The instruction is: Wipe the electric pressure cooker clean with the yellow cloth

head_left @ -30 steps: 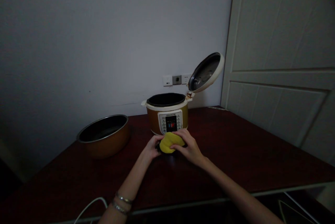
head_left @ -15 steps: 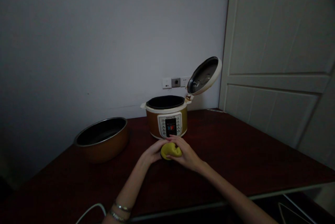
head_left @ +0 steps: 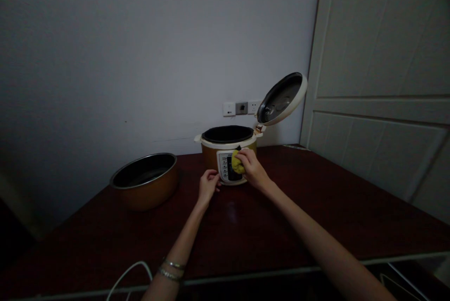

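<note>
red tabletop [head_left: 298,216]: front edge passes under both forearms, back edge meets the wall [head_left: 158,57]. widest room to move is right of the cooker [head_left: 207,154], toward the white door [head_left: 372,57]; narrower gap on the left, between cooker and orange pot [head_left: 147,193]. raised lid [head_left: 281,99] leans up and right off the cooker's right side, near the wall sockets [head_left: 241,108]. white cable [head_left: 130,270] arcs at the front edge, left of the left forearm.

yellow cloth [head_left: 238,162] is bunched against the cooker front, over the right part of the control panel [head_left: 224,165]. long axis roughly upright, dark corner pointing up. panel faces the person.

right hand [head_left: 252,169] pinches the cloth. left hand [head_left: 208,186] has fingers loosely bent and apart by the panel's lower left; can't tell if it's touching.
</note>
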Available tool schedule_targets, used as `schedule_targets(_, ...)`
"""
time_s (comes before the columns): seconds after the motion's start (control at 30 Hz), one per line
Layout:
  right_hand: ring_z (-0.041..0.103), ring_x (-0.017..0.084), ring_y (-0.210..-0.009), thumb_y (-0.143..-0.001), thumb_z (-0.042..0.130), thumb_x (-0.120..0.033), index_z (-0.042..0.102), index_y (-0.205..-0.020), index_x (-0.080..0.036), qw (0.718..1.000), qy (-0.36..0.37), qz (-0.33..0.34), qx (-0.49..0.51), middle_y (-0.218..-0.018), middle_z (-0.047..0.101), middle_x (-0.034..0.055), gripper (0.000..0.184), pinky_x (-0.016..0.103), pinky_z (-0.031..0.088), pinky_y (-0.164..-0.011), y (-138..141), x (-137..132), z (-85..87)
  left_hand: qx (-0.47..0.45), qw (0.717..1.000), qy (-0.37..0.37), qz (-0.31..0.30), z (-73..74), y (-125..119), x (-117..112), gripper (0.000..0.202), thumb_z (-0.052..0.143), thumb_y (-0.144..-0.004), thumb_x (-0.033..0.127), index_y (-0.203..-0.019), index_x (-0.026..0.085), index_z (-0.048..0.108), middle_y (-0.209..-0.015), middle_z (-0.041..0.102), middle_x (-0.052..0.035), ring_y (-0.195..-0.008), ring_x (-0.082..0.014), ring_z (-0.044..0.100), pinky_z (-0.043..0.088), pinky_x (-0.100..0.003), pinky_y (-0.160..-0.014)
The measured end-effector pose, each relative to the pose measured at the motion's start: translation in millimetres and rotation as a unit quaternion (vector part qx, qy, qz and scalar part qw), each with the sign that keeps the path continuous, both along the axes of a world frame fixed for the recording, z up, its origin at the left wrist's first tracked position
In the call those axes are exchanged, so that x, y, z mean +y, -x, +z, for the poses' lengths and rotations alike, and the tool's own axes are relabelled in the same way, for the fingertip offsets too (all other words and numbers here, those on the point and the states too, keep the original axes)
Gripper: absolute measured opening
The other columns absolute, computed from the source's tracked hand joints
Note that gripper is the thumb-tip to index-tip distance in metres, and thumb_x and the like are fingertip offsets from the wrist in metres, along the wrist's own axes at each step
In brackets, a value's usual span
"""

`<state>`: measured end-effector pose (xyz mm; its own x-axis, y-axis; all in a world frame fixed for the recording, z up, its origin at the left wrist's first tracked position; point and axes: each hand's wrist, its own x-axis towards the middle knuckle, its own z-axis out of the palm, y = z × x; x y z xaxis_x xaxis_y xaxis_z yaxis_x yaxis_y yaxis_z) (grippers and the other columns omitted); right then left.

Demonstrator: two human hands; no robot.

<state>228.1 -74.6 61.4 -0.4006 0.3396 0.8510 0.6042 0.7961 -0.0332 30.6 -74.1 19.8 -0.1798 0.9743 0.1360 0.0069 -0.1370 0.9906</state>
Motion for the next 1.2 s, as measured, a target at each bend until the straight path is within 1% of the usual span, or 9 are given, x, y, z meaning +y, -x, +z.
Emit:
schedule_targets(0.17,0.048,0.024,-0.102,-0.077,0.038,0.000,0.048,-0.118,-0.017,0.997,-0.032,0.014,-0.063,-0.106,0.052,0.0132,0.046,0.041,0.047,-0.085,8.3,-8.1,-22.9,0.010,0.999,-0.036,0.018,0.2,-0.7,-0.5,0.034,0.061,-0.074,0.015,-0.107,0.010,0.060,-0.068,0.059,0.0010,-0.047,-0.0059,0.055,0.043,-0.015,-0.038)
schedule_targets(0.37,0.045,0.026,-0.103,-0.066,0.041,0.005,0.047,-0.120,-0.015,0.998,-0.054,-0.005,-0.043,-0.108,0.051,0.0140,0.058,0.044,0.045,-0.087,8.6,-3.7,-2.6,0.009,0.999,-0.042,0.002,1.6,-0.6,-5.9,0.039,0.053,-0.074,0.006,-0.113,0.007,0.060,-0.067,0.062,-0.0008,-0.045,-0.0060,0.054,0.043,-0.016,-0.037)
schedule_targets(0.57,0.047,0.026,-0.103,-0.060,0.041,0.006,0.047,-0.119,-0.017,1.000,-0.007,-0.011,-0.015,-0.107,0.052,0.0120,0.063,0.042,0.045,-0.088,13.6,-7.4,-13.3,0.010,0.999,-0.030,0.003,5.4,-2.6,-9.8,0.046,0.049,-0.073,0.003,-0.118,0.007,0.058,-0.067,0.062,-0.0013,-0.042,-0.0053,0.053,0.042,-0.016,-0.036)
schedule_targets(0.67,0.048,0.026,-0.105,-0.068,0.046,-0.001,0.042,-0.121,-0.016,0.999,0.000,-0.028,0.039,-0.108,0.051,0.0125,0.055,0.042,0.044,-0.090,16.0,-4.6,5.6,0.007,0.999,-0.032,-0.002,5.8,-2.5,-10.4,0.046,0.048,-0.073,0.004,-0.118,0.007,0.057,-0.066,0.062,-0.0011,-0.042,-0.0056,0.053,0.042,-0.016,-0.037)
schedule_targets(0.77,0.051,0.026,-0.102,-0.080,0.053,-0.021,0.039,-0.121,-0.016,0.987,0.001,-0.078,0.141,-0.109,0.048,0.0134,0.043,0.040,0.046,-0.087,18.2,-1.6,33.7,0.005,0.999,-0.035,-0.014,5.2,-1.3,-10.9,0.048,0.048,-0.072,0.004,-0.120,0.005,0.056,-0.065,0.062,-0.0012,-0.042,-0.0063,0.053,0.041,-0.017,-0.036)
schedule_targets(0.83,0.054,0.025,-0.097,-0.083,0.054,-0.033,0.043,-0.116,-0.016,0.982,0.015,-0.114,0.151,-0.108,0.047,0.0131,0.039,0.038,0.048,-0.081,18.7,-2.9,44.2,0.005,0.999,-0.036,-0.018,5.3,-0.8,-11.6,0.049,0.048,-0.073,0.005,-0.121,0.005,0.055,-0.065,0.061,-0.0008,-0.042,-0.0063,0.052,0.040,-0.017,-0.036)
schedule_targets(0.97,0.056,0.024,-0.090,-0.085,0.052,-0.035,0.053,-0.111,-0.018,0.979,0.040,-0.161,0.117,-0.111,0.047,0.0129,0.031,0.036,0.049,-0.075,20.3,-11.5,37.9,0.004,0.999,-0.035,-0.022,7.0,-2.1,-14.3,0.048,0.047,-0.074,0.007,-0.122,0.005,0.054,-0.065,0.061,-0.0008,-0.043,-0.0060,0.053,0.041,-0.016,-0.037)
schedule_targets(1.1,0.051,0.025,-0.099,-0.082,0.053,-0.025,0.057,-0.110,-0.019,0.977,0.033,-0.176,0.113,-0.107,0.049,0.0124,0.029,0.035,0.045,-0.082,35.1,-14.7,26.9,0.002,0.999,-0.026,-0.021,8.0,-3.9,-15.3,0.050,0.046,-0.074,0.007,-0.123,0.006,0.053,-0.063,0.060,-0.0002,-0.043,-0.0069,0.053,0.041,-0.017,-0.037)
schedule_targets(1.2,0.051,0.023,-0.093,-0.080,0.053,-0.020,0.060,-0.103,-0.020,0.982,0.035,-0.175,0.067,-0.101,0.051,0.0104,0.024,0.032,0.044,-0.079,51.0,-12.4,28.6,0.006,0.999,-0.029,-0.023,6.6,-3.3,-13.5,0.051,0.044,-0.072,0.006,-0.123,0.006,0.053,-0.062,0.060,0.0002,-0.042,-0.0070,0.053,0.041,-0.017,-0.037)
